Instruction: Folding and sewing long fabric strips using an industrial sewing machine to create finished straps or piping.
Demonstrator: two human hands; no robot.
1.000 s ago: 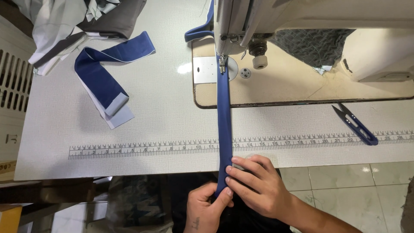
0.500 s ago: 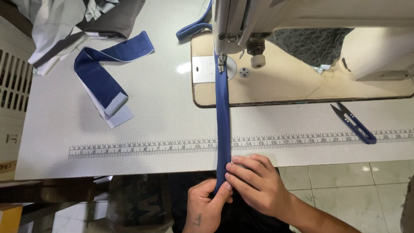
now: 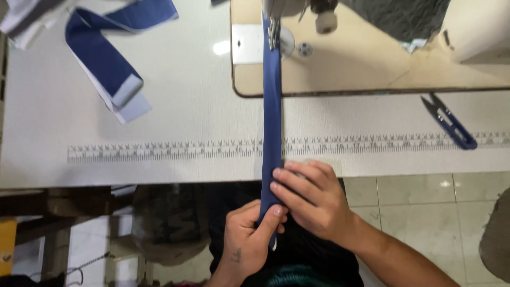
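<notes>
I see both hands pinching the blue fabric strip at the bench edge — left hand beneath, right hand above. It runs taut to the presser foot — soft, light, best gripped by its folded edges.

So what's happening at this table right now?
A person is at a sewing machine. Both hands pinch a long narrow blue fabric strip at the white table's near edge: left hand underneath, right hand on top. The strip runs straight up to the needle. Blue thread snips lie to the right.
</notes>
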